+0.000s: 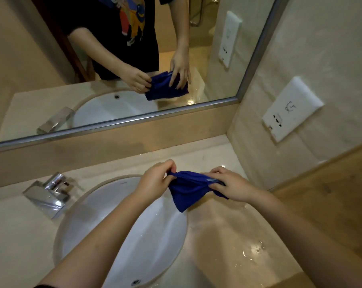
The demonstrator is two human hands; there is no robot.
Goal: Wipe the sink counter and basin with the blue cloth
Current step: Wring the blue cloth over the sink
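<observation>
I hold the cloth (pixel 188 190) in the air just right of the frame's centre, stretched between both hands over the far right rim of the basin (pixel 134 235), one corner drooping toward the bowl. My left hand (pixel 155 179) pinches the left end between thumb and curled fingers. My right hand (pixel 232 186) grips the right end, fingers closed over the bunched edge. I judge the cloth light, soft and quite limp: it sags wherever it is unsupported, so a pinch at one corner would leave it trailing. Folded into a pad and pressed under a flat palm, it should wipe better. I cannot tell whether it is damp; if so it will cling and drag a little, but it is neither fragile nor slippery. The worktop (pixel 217 229) is glossy pale stone, with water drops (pixel 257 248) shining at the lower right, so the pad should glide there. The basin is smooth and white, its drain (pixel 135 282) at the bottom edge of the frame. The chrome tap (pixel 49 192) at middle left juts over the rim and will need wiping around. A mirror (pixel 113 59) fills the upper half, and the side wall (pixel 300 48) hems in the right corner. The socket plate (pixel 292 109) on that wall is near the wet patch, so I would keep the cloth off it.
</observation>
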